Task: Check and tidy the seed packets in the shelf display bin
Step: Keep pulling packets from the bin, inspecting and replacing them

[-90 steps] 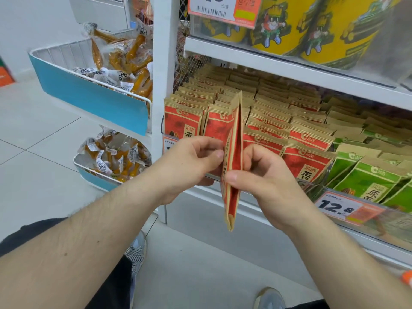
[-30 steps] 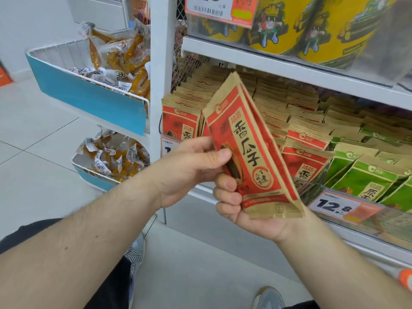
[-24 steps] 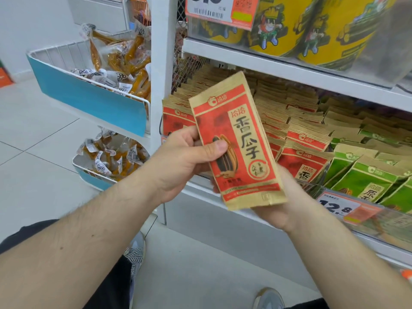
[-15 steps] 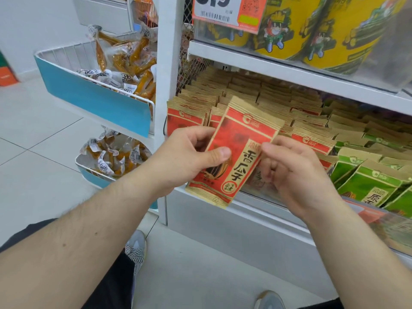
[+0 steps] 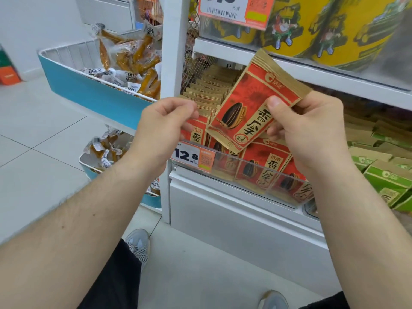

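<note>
A red and gold seed packet (image 5: 252, 103) is tilted in front of the shelf, printed face toward me. My right hand (image 5: 312, 134) pinches its upper right edge, thumb on the front. My left hand (image 5: 160, 130) is off that packet; its curled fingers and thumb pinch the top of the front packet (image 5: 196, 132) in the leftmost row. More red packets (image 5: 267, 161) stand in rows behind the clear bin front (image 5: 245, 177); gold packet tops (image 5: 211, 85) run back into the shelf.
Green packets (image 5: 383, 175) fill the bin to the right. A 12.8 price tag (image 5: 191, 156) sits on the bin front. The shelf board (image 5: 334, 79) above carries yellow tubs (image 5: 334, 25). At left hang blue-fronted wire baskets (image 5: 93, 94) of snacks.
My left hand let go of the held packet and moved left onto the front-row packets. My right hand took the packet by its top and raised it to the right.
</note>
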Available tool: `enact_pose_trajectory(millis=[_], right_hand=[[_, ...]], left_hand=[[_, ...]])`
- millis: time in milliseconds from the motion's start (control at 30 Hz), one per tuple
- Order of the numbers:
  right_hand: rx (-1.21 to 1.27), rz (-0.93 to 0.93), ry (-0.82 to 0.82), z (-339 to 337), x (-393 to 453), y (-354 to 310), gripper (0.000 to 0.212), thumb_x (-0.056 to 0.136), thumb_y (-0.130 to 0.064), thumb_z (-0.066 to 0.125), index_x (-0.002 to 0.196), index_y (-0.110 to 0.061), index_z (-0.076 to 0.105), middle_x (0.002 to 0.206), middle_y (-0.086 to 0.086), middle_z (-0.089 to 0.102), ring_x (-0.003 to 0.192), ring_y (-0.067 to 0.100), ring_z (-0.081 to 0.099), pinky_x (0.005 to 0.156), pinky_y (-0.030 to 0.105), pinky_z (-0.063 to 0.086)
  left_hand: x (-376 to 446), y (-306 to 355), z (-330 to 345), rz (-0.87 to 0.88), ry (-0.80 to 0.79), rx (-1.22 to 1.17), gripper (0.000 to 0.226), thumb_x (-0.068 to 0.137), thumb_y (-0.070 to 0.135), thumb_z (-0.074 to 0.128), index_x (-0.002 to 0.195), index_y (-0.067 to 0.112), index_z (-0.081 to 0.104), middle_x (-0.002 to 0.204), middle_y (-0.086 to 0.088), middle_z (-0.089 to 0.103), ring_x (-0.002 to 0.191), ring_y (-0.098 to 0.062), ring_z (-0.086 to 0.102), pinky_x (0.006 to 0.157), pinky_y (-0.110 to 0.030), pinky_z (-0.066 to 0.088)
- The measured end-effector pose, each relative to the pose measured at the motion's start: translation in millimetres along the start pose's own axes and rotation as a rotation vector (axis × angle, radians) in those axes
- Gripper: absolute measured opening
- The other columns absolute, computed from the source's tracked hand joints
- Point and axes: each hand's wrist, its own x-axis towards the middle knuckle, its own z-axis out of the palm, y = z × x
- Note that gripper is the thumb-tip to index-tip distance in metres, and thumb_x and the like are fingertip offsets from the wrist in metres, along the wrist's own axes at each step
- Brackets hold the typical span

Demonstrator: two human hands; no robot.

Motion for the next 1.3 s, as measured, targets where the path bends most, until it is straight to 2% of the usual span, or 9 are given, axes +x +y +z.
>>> enact_pose_trajectory(millis=[167, 367, 500, 633, 833, 967, 1067, 1167, 1300], right_hand=[[-0.172, -0.118, -0.019, 9, 9, 0, 0.017, 0.089, -0.022, 0.069, 0.073, -0.028, 0.068, 0.054, -0.016, 0.063, 0.05, 0.002, 0.057, 0.054, 0.026, 0.05], [-0.22, -0.203, -0.051, 8, 17, 3, 0.004, 0.087, -0.024, 0.07, 0.087, -0.027, 0.073, 0.071, -0.014, 0.069, 0.054, -0.002, 0.057, 0.062, 0.023, 0.048], [-0.264, -0.264, -0.134, 7, 18, -1, 0.018, 0.088, -0.023, 0.069, 0.085, -0.041, 0.068, 0.069, -0.031, 0.065, 0.065, -0.012, 0.059, 0.068, 0.013, 0.043], [-0.358, -0.301, -0.171, 6, 19, -3, 0.026, 0.088, -0.024, 0.07, 0.083, -0.049, 0.063, 0.075, -0.037, 0.063, 0.082, -0.013, 0.062, 0.076, 0.011, 0.047], [-0.512, -0.259, -0.197, 17, 15, 8, 0.017, 0.087, -0.029, 0.071, 0.085, -0.045, 0.068, 0.076, -0.026, 0.063, 0.075, 0.003, 0.061, 0.076, 0.023, 0.048], [-0.782, -0.135, -0.266, 17, 17, 6, 0.027, 0.086, -0.043, 0.069, 0.062, -0.034, 0.06, 0.068, -0.018, 0.059, 0.091, 0.022, 0.057, 0.097, 0.046, 0.043], [-0.71, -0.095, -0.237, 15, 19, 0, 0.01, 0.079, -0.04, 0.076, 0.085, -0.035, 0.069, 0.079, -0.026, 0.059, 0.099, 0.016, 0.059, 0.102, 0.051, 0.04], [-0.683, -0.114, -0.24, 16, 23, -7, 0.031, 0.075, -0.034, 0.079, 0.103, -0.037, 0.067, 0.089, -0.02, 0.062, 0.094, 0.012, 0.06, 0.095, 0.042, 0.047], [-0.944, -0.036, -0.455, 24, 43, -28, 0.017, 0.077, -0.032, 0.079, 0.091, -0.026, 0.073, 0.081, -0.009, 0.068, 0.076, 0.011, 0.063, 0.065, 0.029, 0.049]], left_hand=[[-1, -3, 1, 0.033, -0.013, 0.077, 0.018, 0.092, 0.014, 0.06, 0.085, 0.028, 0.07, 0.084, 0.006, 0.073, 0.069, -0.008, 0.062, 0.06, -0.019, 0.045], [0, -6, 1, 0.03, -0.018, 0.128, 0.02, 0.091, 0.012, 0.061, 0.083, 0.028, 0.069, 0.091, 0.0, 0.073, 0.069, -0.008, 0.062, 0.058, -0.016, 0.044], [0, -8, 2, 0.019, -0.042, 0.166, 0.02, 0.09, 0.009, 0.062, 0.083, 0.026, 0.068, 0.094, -0.01, 0.072, 0.069, -0.009, 0.061, 0.054, -0.012, 0.044], [-1, -9, 3, 0.005, -0.103, 0.223, 0.019, 0.091, 0.008, 0.062, 0.085, 0.025, 0.068, 0.086, 0.002, 0.071, 0.069, -0.003, 0.061, 0.053, -0.008, 0.043], [-1, -11, 4, 0.028, -0.136, 0.285, 0.014, 0.09, 0.011, 0.065, 0.089, 0.024, 0.069, 0.085, 0.004, 0.068, 0.08, -0.005, 0.063, 0.071, -0.013, 0.052], [-1, -12, 6, 0.034, -0.162, 0.304, 0.014, 0.09, 0.012, 0.065, 0.09, 0.025, 0.068, 0.092, 0.001, 0.068, 0.086, -0.013, 0.064, 0.08, -0.019, 0.054], [0, -16, 7, 0.054, -0.182, 0.362, 0.015, 0.09, 0.014, 0.065, 0.09, 0.029, 0.067, 0.091, 0.005, 0.067, 0.088, -0.017, 0.065, 0.083, -0.026, 0.055], [2, -20, 10, 0.052, -0.218, 0.416, 0.015, 0.09, 0.016, 0.065, 0.094, 0.03, 0.067, 0.089, 0.012, 0.065, 0.077, -0.008, 0.061, 0.076, -0.019, 0.054], [2, -21, 12, 0.052, -0.276, 0.476, 0.014, 0.091, 0.017, 0.064, 0.094, 0.031, 0.066, 0.089, 0.016, 0.064, 0.076, 0.002, 0.057, 0.071, -0.01, 0.047]])
